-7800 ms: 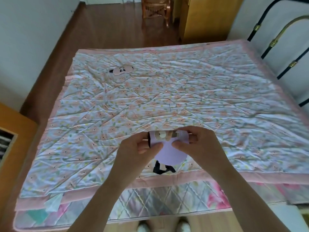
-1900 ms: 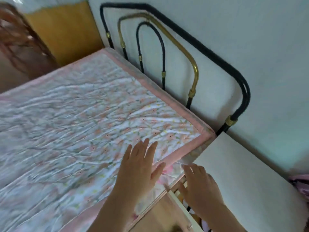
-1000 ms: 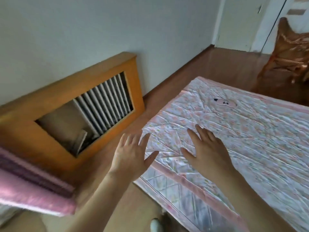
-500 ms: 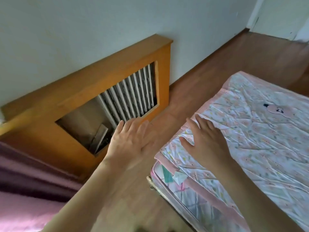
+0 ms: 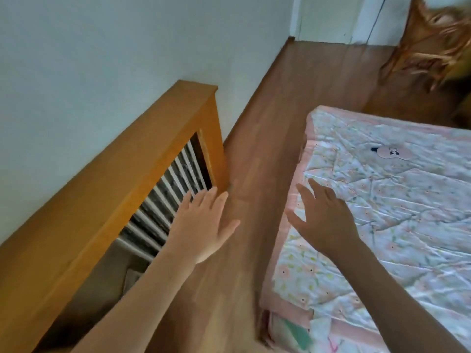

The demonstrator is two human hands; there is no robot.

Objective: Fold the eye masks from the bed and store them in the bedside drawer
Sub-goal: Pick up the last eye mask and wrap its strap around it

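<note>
Hovering empty, fingers spread — left hand [image 5: 204, 225] above floor; right hand [image 5: 323, 215] over bed [image 5: 407, 225]; eye mask [image 5: 393, 152] well apart.

Soft daylight, motion blur, wide-angle edge warp.

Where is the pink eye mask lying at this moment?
The pink eye mask lies flat on the floral quilt, in the right part of the head view, beyond the open right hand.
</note>
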